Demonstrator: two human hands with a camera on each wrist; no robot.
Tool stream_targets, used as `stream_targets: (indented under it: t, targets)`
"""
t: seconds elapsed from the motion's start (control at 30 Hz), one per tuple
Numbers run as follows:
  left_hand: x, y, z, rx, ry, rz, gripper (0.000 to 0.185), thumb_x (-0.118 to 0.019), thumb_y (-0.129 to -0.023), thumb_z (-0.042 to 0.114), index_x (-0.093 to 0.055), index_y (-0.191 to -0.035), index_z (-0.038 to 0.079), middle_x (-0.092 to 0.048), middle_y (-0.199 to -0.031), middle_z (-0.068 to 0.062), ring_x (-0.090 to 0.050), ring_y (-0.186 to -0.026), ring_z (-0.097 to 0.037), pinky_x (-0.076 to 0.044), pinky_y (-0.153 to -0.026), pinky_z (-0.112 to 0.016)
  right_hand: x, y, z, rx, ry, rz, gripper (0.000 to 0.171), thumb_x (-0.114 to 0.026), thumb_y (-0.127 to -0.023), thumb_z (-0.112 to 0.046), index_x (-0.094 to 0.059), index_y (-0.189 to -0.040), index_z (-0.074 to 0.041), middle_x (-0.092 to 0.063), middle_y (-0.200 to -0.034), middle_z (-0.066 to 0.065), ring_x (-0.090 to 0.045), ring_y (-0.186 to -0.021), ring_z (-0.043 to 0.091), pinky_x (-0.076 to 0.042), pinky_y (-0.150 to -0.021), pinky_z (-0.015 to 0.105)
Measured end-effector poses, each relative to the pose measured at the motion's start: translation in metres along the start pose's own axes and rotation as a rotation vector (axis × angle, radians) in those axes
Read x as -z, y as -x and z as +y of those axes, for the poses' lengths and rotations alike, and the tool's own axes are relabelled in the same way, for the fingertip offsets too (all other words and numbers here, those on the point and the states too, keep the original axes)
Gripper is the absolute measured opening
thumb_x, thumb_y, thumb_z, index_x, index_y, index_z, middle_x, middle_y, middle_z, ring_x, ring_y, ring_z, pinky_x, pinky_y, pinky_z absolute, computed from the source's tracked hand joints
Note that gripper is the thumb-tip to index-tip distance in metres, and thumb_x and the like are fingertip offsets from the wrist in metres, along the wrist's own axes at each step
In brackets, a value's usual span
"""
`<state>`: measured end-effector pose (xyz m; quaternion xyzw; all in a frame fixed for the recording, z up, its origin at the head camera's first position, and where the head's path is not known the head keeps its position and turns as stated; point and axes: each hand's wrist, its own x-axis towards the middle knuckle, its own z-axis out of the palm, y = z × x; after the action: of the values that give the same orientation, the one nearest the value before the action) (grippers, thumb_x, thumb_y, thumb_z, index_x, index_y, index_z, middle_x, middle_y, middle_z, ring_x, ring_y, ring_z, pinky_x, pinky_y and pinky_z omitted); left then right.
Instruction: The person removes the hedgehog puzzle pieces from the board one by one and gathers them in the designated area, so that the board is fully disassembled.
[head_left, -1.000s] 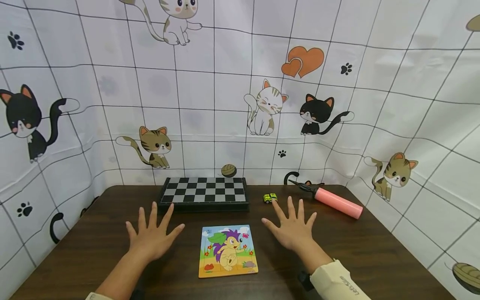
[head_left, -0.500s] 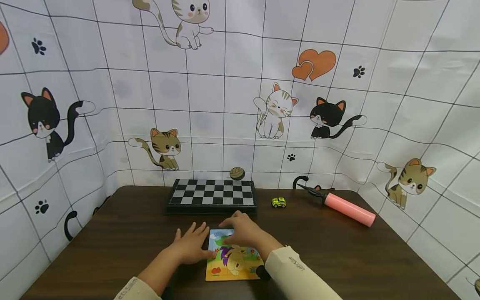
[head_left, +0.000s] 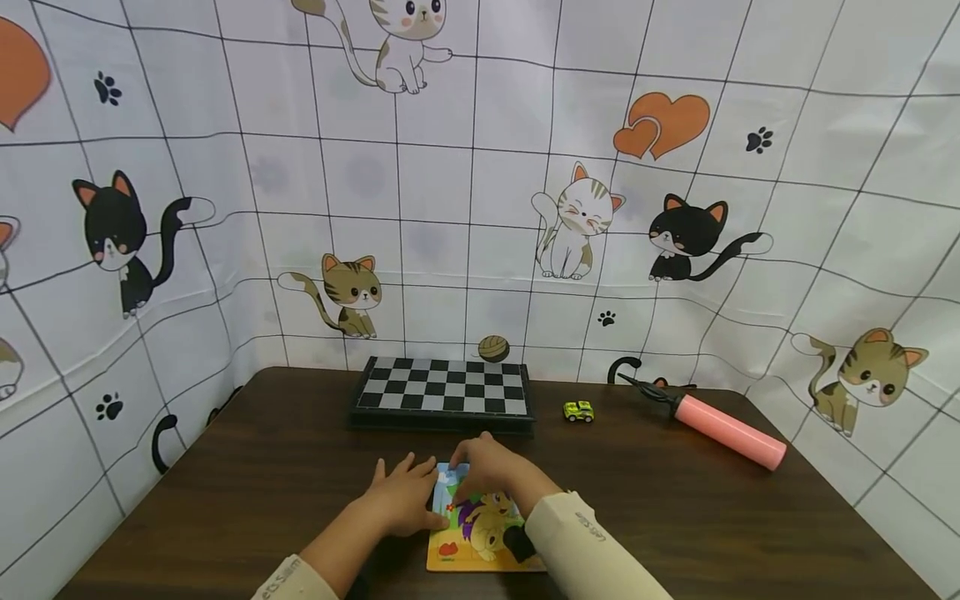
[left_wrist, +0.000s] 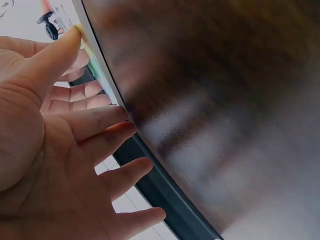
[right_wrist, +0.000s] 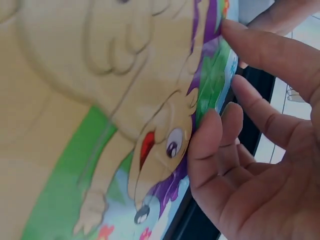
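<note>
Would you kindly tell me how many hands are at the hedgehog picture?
2: the left hand is at the left edge of the hedgehog picture, and the right hand is over its far part.

Chk'd board on tbl, yel-grn toy car & pink cyl. to R.

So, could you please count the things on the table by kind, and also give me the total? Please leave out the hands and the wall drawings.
Cartoon picture board: 1
Checkered board: 1
Small toy car: 1
Pink cylinder with black tip: 1
Total: 4
</note>
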<state>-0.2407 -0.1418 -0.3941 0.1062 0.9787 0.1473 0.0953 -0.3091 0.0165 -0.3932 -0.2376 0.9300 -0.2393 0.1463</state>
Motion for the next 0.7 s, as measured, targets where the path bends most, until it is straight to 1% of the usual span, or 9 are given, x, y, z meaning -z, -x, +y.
stream_targets:
  t: [0.1, 0.2, 0.3, 0.4, 0.5, 0.6, 0.7]
  targets:
    - [0.001, -0.001, 0.001, 0.003, -0.025, 0.000, 0.072, -0.078, -0.083, 0.042, -0.056, -0.138, 0.002, -0.046, -0.150, -0.014, -0.027, -0.144, -0.044, -0.007, -0.111, -0.073, 0.000, 0.000, -0.001, -0.033, -0.072, -0.017, 0.035, -0.087, -0.075, -0.010, -0.067, -0.103, -0.015, -0.044, -0.112, 0.011, -0.052, -0.089, 0.026, -0.055, -0.083, 0.047]
    - [0.001, -0.003, 0.002, 0.007, -0.047, 0.003, 0.071, -0.079, -0.082, 0.043, -0.057, -0.137, 0.002, -0.047, -0.149, -0.014, -0.027, -0.144, -0.043, -0.007, -0.111, -0.073, 0.000, -0.001, 0.001, -0.025, -0.121, -0.009, 0.037, -0.087, -0.074, -0.008, -0.063, -0.101, -0.015, -0.046, -0.113, 0.011, -0.052, -0.092, 0.027, -0.054, -0.084, 0.048]
    - [0.001, -0.004, 0.004, 0.018, -0.054, 0.008, 0.071, -0.079, -0.082, 0.043, -0.059, -0.136, 0.002, -0.048, -0.148, -0.014, -0.027, -0.144, -0.043, -0.007, -0.111, -0.073, 0.001, 0.000, 0.005, -0.004, -0.163, 0.038, 0.036, -0.087, -0.074, -0.006, -0.062, -0.098, -0.014, -0.055, -0.111, 0.009, -0.055, -0.093, 0.026, -0.053, -0.085, 0.048]
    - [0.001, -0.005, 0.006, 0.032, -0.061, 0.009, 0.070, -0.080, -0.081, 0.043, -0.060, -0.135, 0.003, -0.049, -0.148, -0.014, -0.028, -0.144, -0.043, -0.007, -0.111, -0.073, 0.000, 0.001, 0.009, 0.005, -0.180, 0.092, 0.030, -0.086, -0.074, -0.006, -0.064, -0.093, -0.013, -0.063, -0.103, 0.004, -0.058, -0.094, 0.024, -0.053, -0.086, 0.047]
    - [0.002, -0.006, 0.007, 0.046, -0.074, 0.007, 0.069, -0.080, -0.081, 0.044, -0.061, -0.133, 0.003, -0.050, -0.147, -0.013, -0.029, -0.143, -0.043, -0.008, -0.111, -0.073, 0.000, 0.001, 0.011, 0.012, -0.186, 0.139, 0.024, -0.084, -0.076, -0.006, -0.066, -0.090, -0.014, -0.064, -0.096, 0.001, -0.060, -0.093, 0.024, -0.054, -0.085, 0.045]
    - [0.003, -0.006, 0.008, 0.051, -0.098, 0.009, 0.069, -0.080, -0.081, 0.045, -0.062, -0.133, 0.004, -0.051, -0.146, -0.013, -0.030, -0.143, -0.043, -0.009, -0.112, -0.073, 0.001, 0.002, 0.013, 0.033, -0.215, 0.176, 0.019, -0.082, -0.079, -0.007, -0.069, -0.091, -0.013, -0.066, -0.092, 0.000, -0.062, -0.092, 0.023, -0.055, -0.081, 0.041]
    - [0.003, -0.006, 0.009, 0.058, -0.128, 0.011, 0.065, -0.076, -0.084, 0.047, -0.062, -0.133, 0.006, -0.053, -0.145, -0.011, -0.032, -0.142, -0.041, -0.009, -0.112, -0.072, 0.001, 0.002, 0.014, 0.045, -0.255, 0.195, 0.016, -0.080, -0.082, -0.007, -0.071, -0.094, -0.012, -0.068, -0.091, 0.000, -0.064, -0.092, 0.022, -0.056, -0.078, 0.038]
